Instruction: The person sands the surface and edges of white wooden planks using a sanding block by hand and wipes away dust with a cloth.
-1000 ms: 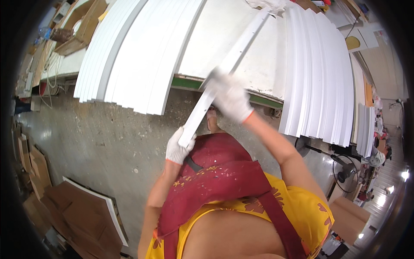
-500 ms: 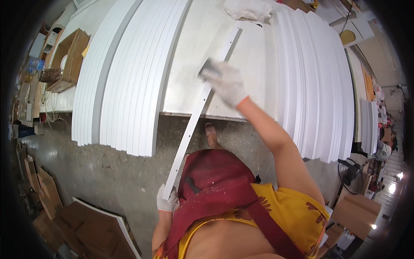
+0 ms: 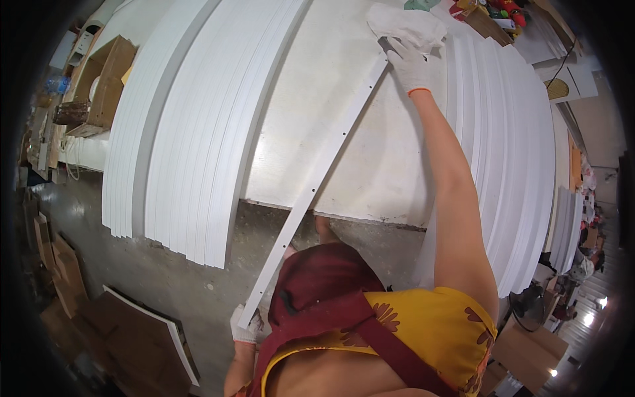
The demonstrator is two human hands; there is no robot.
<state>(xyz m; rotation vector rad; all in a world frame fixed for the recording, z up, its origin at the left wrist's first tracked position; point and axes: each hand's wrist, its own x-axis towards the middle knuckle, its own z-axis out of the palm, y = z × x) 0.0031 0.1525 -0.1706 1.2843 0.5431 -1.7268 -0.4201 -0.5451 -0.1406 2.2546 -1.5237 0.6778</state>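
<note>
A long, narrow white strip (image 3: 302, 202) with a row of small dark holes slants from my lap across the table's front edge to the far side. My left hand (image 3: 243, 325), in a white knitted glove, is closed around its near end, low beside my apron. At the far end my right hand (image 3: 411, 67), also gloved, reaches out with the arm almost straight. Its fingers hold a small dark grey block (image 3: 385, 44) against the strip's tip; most of the block is covered by the glove. A crumpled white cloth (image 3: 397, 21) lies just beyond that hand.
Rows of long white strips lie side by side on the white table (image 3: 284, 155), one group to the left (image 3: 198, 152) and another to the right (image 3: 506, 159). A wooden box (image 3: 109, 83) sits far left. Brown boards (image 3: 132, 337) lean on the floor at lower left.
My right hand has slid with the dark block from the strip's middle to its far end. My left hand still grips the near end, slightly lower left in view. The view has shifted.
</note>
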